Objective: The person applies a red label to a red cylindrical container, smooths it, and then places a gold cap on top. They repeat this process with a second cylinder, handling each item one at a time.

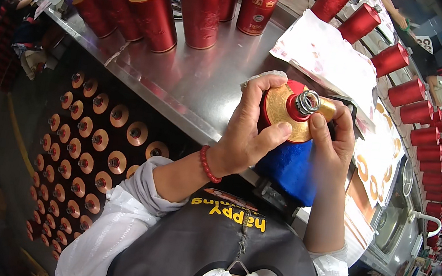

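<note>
A red bottle [277, 108] with a gold shoulder and an uncapped clear glass mouth is between my hands, its top tilted toward me. My left hand [250, 128] grips its left side, with the thumb pressed on the gold shoulder and a whitish covering on a fingertip. With thumb and fingers my right hand [335, 136] pinches a gold label [326, 108], whose end stands up from the shoulder beside the neck. A blue fuzzy cloth pad [288, 172] lies under the bottle. The bottle's lower body is hidden.
Several red bottles [198, 15] stand along the far edge of the metal table [195, 79]. White sheets [329, 57] and a sheet of gold ring labels [377, 158] lie at the right. More bottles line a conveyor [385, 81]. Many gold-topped bottles [86, 126] stand low at left.
</note>
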The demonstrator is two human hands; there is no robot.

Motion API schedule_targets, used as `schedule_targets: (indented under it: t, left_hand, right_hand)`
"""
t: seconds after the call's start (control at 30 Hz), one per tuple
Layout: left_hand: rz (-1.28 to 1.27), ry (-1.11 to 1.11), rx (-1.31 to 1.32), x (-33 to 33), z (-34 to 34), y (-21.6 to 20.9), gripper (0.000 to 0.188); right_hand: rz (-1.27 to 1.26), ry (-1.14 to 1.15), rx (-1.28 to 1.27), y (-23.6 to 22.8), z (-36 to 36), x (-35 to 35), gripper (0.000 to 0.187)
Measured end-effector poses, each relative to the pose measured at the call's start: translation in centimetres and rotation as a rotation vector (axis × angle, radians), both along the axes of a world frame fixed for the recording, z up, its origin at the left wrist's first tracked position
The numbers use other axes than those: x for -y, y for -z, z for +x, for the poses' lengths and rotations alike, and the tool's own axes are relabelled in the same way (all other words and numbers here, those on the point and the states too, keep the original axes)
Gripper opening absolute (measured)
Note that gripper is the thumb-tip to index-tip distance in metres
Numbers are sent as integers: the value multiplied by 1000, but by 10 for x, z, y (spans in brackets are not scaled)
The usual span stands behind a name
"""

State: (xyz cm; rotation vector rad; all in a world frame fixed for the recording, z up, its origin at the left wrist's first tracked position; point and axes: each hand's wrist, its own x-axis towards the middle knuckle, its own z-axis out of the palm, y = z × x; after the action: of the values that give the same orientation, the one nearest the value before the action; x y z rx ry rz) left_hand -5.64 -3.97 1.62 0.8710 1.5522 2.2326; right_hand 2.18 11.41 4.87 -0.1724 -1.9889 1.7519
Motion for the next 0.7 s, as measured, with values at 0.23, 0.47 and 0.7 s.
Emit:
schedule_targets:
  t: [0.23,0.47,0.7]
  left_hand:
    - [191,254,222,7,-8,-6,63]
    - [-184,-420,-786,4,26,26,61]
    - [-118,-512,-912,5,24,35,41]
  right_hand:
    - [118,58,-55,11,6,5,19]
    - [222,97,-71,10,3,15,24]
    - [92,-9,-38,-1,7,9,35]
